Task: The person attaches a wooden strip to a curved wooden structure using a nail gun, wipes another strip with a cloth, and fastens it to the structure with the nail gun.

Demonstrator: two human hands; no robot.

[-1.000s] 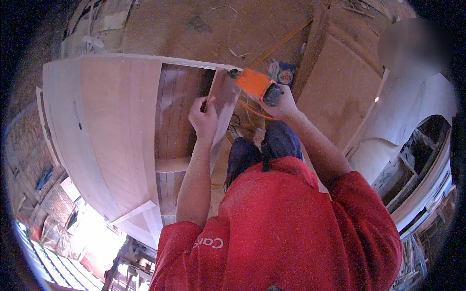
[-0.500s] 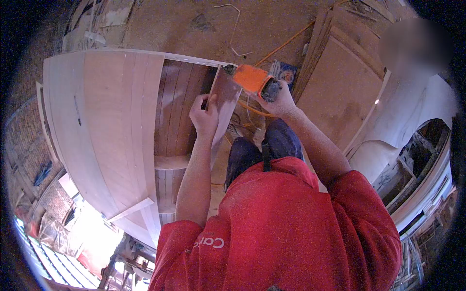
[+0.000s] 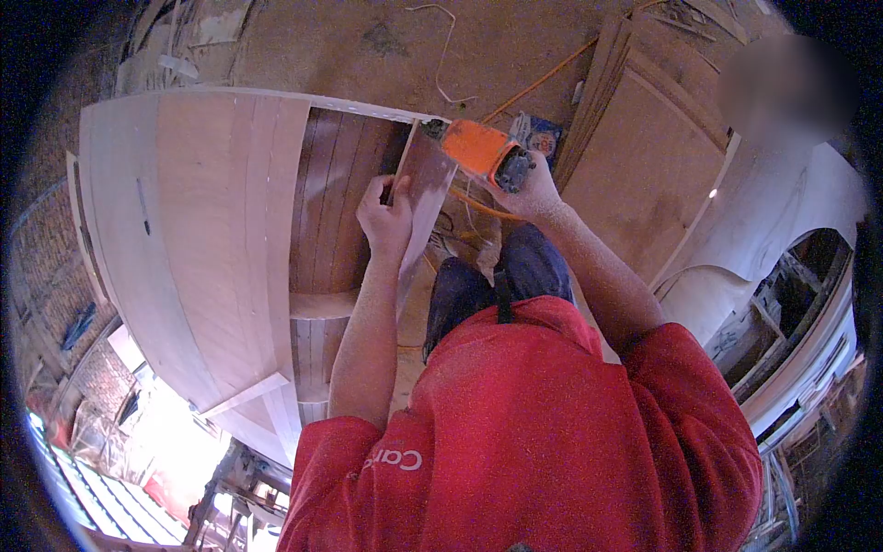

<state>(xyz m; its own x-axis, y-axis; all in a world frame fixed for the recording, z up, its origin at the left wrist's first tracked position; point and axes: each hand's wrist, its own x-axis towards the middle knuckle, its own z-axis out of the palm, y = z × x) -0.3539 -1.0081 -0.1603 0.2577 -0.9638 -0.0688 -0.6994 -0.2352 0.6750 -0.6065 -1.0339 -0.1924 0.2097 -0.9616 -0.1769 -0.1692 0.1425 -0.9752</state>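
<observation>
An orange nail gun [image 3: 480,152] is gripped in my right hand [image 3: 532,193], its dark nose at the far corner of a narrow wooden side board [image 3: 430,175]. My left hand [image 3: 384,213] is closed with curled fingers on the inner edge of that board; the fingertips are partly hidden. The board forms one side of a large wooden cabinet [image 3: 207,239], whose open part shows dark plank lining [image 3: 333,193] and a crosswise shelf [image 3: 322,304].
An orange hose [image 3: 543,81] runs over the dusty floor beside a bent pale wire [image 3: 449,55]. Wooden panels [image 3: 644,156] lean at the right, near a large pale curved piece [image 3: 763,221]. A blue-and-white packet [image 3: 543,136] lies past the nail gun.
The whole view has shifted very slightly. Both hands and the nail gun keep nearly the same places against the board.
</observation>
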